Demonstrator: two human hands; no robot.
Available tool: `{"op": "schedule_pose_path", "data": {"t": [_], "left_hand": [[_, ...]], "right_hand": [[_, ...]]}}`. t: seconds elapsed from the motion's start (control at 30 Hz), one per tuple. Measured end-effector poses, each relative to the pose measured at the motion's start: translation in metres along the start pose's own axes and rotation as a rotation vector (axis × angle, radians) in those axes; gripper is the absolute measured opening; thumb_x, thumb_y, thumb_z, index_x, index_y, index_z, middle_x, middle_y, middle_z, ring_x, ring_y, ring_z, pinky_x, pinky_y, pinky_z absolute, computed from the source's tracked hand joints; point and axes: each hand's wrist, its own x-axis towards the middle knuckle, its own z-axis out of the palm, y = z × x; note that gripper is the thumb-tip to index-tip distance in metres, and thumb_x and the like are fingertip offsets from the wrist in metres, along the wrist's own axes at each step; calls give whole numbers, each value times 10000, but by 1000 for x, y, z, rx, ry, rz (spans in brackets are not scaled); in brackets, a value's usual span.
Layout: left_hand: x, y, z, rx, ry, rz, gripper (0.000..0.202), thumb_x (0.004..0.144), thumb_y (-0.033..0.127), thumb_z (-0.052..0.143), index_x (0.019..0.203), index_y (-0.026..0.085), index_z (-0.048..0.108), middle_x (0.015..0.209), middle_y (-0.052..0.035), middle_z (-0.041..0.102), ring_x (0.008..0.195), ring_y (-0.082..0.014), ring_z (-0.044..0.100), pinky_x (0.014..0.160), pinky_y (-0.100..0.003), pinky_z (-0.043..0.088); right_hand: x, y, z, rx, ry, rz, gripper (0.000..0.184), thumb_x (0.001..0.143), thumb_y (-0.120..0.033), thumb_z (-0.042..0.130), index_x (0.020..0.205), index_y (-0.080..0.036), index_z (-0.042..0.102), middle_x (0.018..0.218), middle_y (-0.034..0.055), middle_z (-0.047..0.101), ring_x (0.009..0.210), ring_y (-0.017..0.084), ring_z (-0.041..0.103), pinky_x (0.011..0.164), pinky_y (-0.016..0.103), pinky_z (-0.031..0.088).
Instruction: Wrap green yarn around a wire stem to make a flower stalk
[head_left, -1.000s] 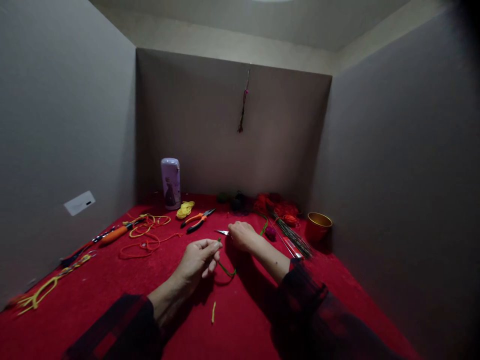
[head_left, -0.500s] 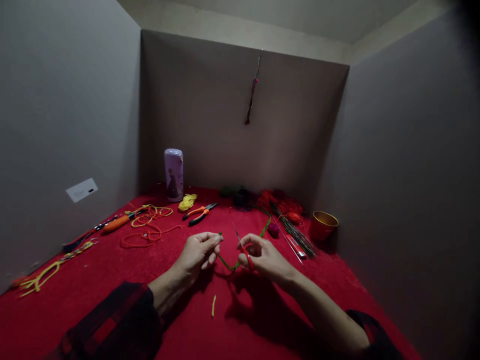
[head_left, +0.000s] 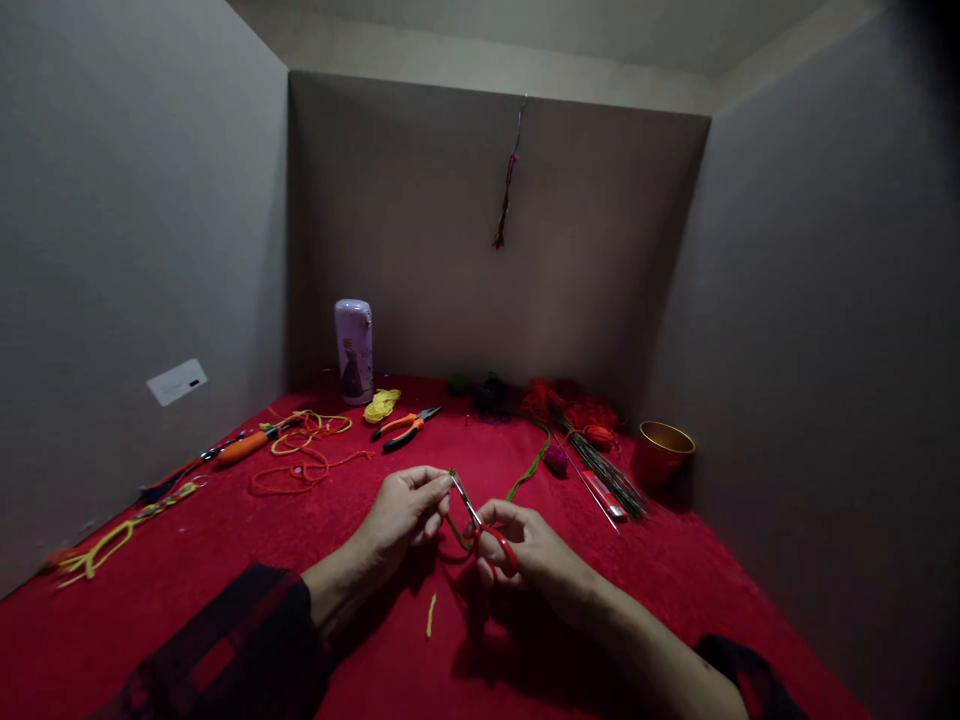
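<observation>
The right hand [head_left: 529, 548] grips red-handled scissors [head_left: 480, 525], blades raised toward the left hand [head_left: 401, 510], whose fingertips pinch the end of a green cord [head_left: 525, 472]. The cord trails back from the scissors toward a gold cup [head_left: 664, 452] on the red tabletop [head_left: 225, 560]. With the blades so close to the pinching fingertips, a snip could nick skin or cut the cord at the wrong spot.
</observation>
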Motion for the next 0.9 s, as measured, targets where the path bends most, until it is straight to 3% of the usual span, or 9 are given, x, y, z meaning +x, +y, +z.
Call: {"op": "schedule_pose_path", "data": {"t": [0.63, 0.9], "left_hand": [[-3, 2, 6, 59, -38, 15, 331, 686, 438, 686, 757, 132, 583, 513, 35, 531, 318, -23, 351, 329, -153, 198], [0, 1, 3, 99, -28, 40, 316, 689, 427, 679, 747, 136, 570, 483, 47, 518, 310, -26, 345, 329, -155, 218]], "right_hand": [[-1, -1, -1, 118, -17, -32, 376, 769, -480, 643, 940, -164, 532, 627, -13, 536, 464, 48, 338, 409, 162, 145], [3, 1, 3, 202, 39, -40, 384, 687, -438, 727, 869, -152, 548, 523, -59, 455, 390, 29, 246, 354, 168, 110]]}}
